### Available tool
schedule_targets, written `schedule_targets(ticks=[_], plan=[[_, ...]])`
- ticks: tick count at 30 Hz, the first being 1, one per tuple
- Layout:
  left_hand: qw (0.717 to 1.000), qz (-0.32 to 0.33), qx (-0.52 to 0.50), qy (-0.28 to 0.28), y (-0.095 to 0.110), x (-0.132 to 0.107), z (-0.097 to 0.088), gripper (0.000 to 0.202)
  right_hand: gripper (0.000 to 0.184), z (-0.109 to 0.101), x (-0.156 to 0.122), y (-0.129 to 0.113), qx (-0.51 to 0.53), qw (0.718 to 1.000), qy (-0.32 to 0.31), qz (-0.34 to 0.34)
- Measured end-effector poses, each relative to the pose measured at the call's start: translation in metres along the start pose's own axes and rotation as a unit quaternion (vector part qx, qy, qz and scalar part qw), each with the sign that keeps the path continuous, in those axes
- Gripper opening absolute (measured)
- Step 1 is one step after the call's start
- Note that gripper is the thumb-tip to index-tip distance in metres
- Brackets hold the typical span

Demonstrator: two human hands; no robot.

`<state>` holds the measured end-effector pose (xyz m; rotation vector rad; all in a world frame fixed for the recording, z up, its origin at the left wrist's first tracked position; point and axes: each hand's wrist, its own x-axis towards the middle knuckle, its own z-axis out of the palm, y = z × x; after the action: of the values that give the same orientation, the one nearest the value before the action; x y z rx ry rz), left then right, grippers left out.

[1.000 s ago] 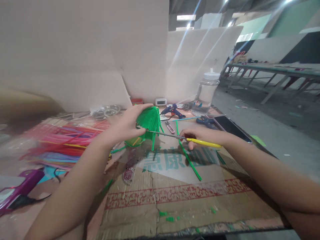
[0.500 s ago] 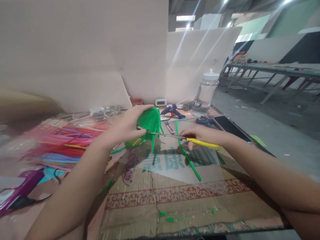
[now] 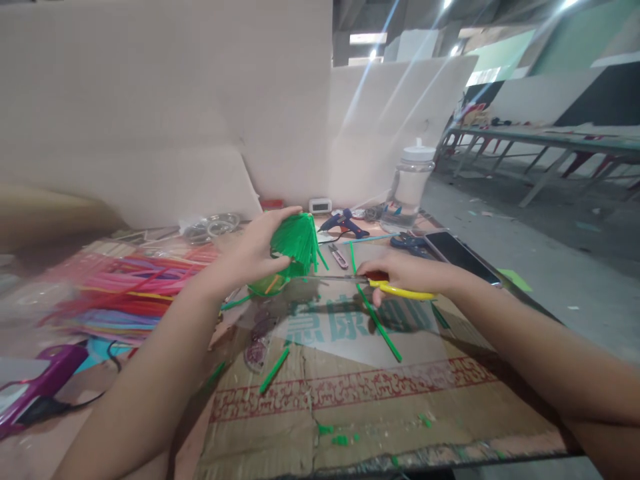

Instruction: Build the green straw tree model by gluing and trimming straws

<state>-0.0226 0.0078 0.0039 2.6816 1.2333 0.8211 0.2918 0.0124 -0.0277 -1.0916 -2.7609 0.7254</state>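
My left hand (image 3: 253,250) is wrapped round a green fan-shaped piece (image 3: 299,243) that looks made of pipe cleaners laid side by side, with a few loose ends sticking out at its right. Yellow-handled scissors (image 3: 403,291) are in my right hand (image 3: 407,270), their blades pointing left just under the green piece's lower edge. Beneath the right hand, a long green pipe cleaner (image 3: 381,323) lies across the board. A short green length (image 3: 275,370) rests on the cardboard (image 3: 380,423) nearer to me.
Bundled coloured pipe cleaners (image 3: 150,283) lie at the left, near a purple glue gun (image 3: 50,383). Behind my hands are a blue glue gun (image 3: 345,223), small snips (image 3: 339,256) and a white digital clock (image 3: 320,205). A water bottle (image 3: 409,190) and a phone (image 3: 463,257) stand and lie at the right.
The short green length that hung below the green piece is off it, and one now lies on the cardboard. The scissors have shifted slightly down and left, their blades closer together.
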Motion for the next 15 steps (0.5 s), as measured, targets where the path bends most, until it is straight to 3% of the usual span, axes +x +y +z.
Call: schedule_targets(ticks=[3,6,10,15], plan=[[0.997,-0.010,-0.053,0.051,-0.009,0.001,0.004,0.079,0.021,0.002,0.000,0.002,-0.017,1.000,-0.007,0.017],[0.993,-0.012,-0.079,0.085,-0.021,0.001,0.007,0.082,0.032,0.010,0.003,0.015,-0.070,0.997,0.030,0.023],[0.997,-0.042,-0.051,0.041,-0.030,-0.002,0.001,0.093,0.045,0.020,0.008,0.037,-0.123,0.991,0.056,0.015],[0.997,-0.075,-0.013,0.026,-0.033,-0.004,-0.010,0.096,0.052,0.023,0.009,0.048,-0.129,0.991,0.037,-0.011]])
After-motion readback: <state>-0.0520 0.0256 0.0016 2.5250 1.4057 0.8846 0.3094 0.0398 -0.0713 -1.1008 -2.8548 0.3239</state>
